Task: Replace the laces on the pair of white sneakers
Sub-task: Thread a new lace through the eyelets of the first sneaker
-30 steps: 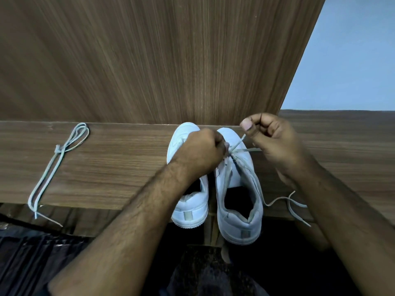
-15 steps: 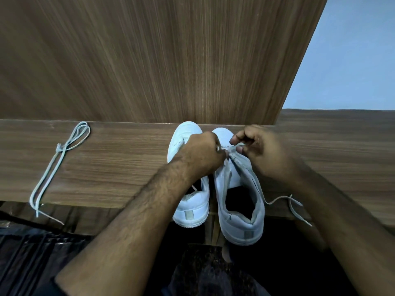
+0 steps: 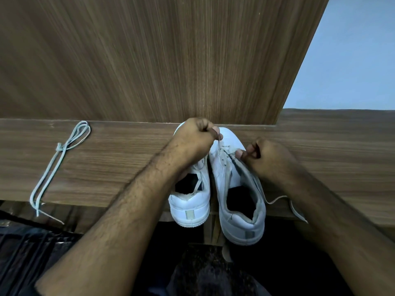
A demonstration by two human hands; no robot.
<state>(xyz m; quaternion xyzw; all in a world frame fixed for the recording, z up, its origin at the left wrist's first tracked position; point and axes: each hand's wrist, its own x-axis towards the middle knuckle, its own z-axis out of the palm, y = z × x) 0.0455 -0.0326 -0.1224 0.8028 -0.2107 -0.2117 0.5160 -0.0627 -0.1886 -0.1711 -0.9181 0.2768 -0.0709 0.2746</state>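
Two white sneakers stand side by side on a wooden ledge, heels toward me and hanging over its front edge. The left sneaker (image 3: 190,207) is partly covered by my left forearm. My left hand (image 3: 196,137) pinches a strand of the grey-white lace (image 3: 224,153) above the toe of the right sneaker (image 3: 239,201). My right hand (image 3: 268,155) pinches the lace at that sneaker's right eyelet row. The lace's loose end (image 3: 277,198) trails off to the right, under my right forearm.
A second lace (image 3: 56,165), knotted into a long loop, lies on the wooden ledge (image 3: 119,167) at the left, its ends dangling over the front edge. A wooden panel (image 3: 149,60) rises behind the shoes. A pale blue wall (image 3: 352,60) shows at the upper right.
My left hand has lifted up and back, drawing a strand of lace away from the right sneaker. My right hand has dropped from its raised pull to the eyelets.
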